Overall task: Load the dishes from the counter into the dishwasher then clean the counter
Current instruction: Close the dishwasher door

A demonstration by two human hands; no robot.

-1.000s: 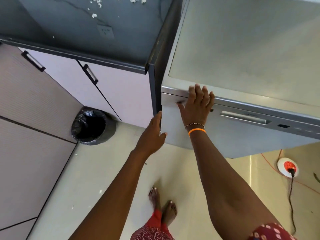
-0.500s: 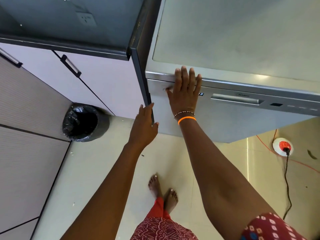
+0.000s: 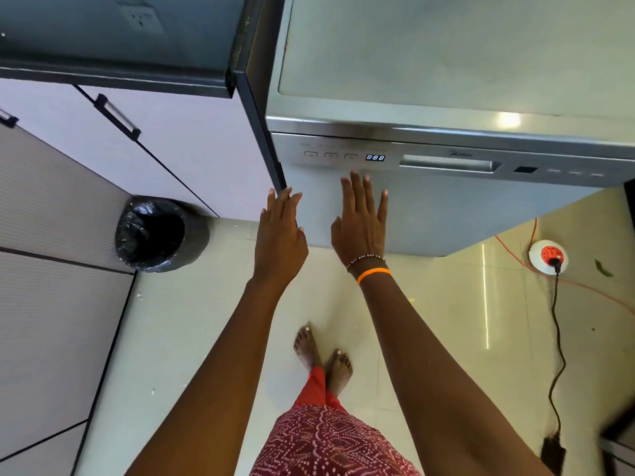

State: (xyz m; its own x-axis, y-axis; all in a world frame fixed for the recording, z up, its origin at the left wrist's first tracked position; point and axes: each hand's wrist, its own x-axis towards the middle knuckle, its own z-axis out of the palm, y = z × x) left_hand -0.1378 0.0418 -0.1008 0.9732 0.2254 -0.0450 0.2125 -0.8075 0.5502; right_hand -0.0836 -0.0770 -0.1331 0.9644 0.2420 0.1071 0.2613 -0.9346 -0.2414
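The silver dishwasher [image 3: 446,207] stands ahead with its door closed; its display [image 3: 375,157] reads 8:88 beside a recessed handle [image 3: 448,164]. My right hand [image 3: 360,221], with an orange band and a bead bracelet at the wrist, is held flat with straight fingers in front of the door, just below the control panel. My left hand [image 3: 280,231] is also flat, with its fingertips at the dishwasher's left front corner. Neither hand holds anything. The dark counter [image 3: 113,39] runs along the top left; no dishes show.
A black-lined bin [image 3: 159,233] stands on the floor to the left, below pale cabinet doors [image 3: 178,132]. At the right, a white socket [image 3: 548,257] with a black cable [image 3: 560,355] and an orange cord lies on the tiled floor. My bare feet [image 3: 323,352] stand below.
My right hand has come down off the control panel, uncovering the buttons and the lit display. Both hands have dropped lower in front of the door and the view has tilted down.
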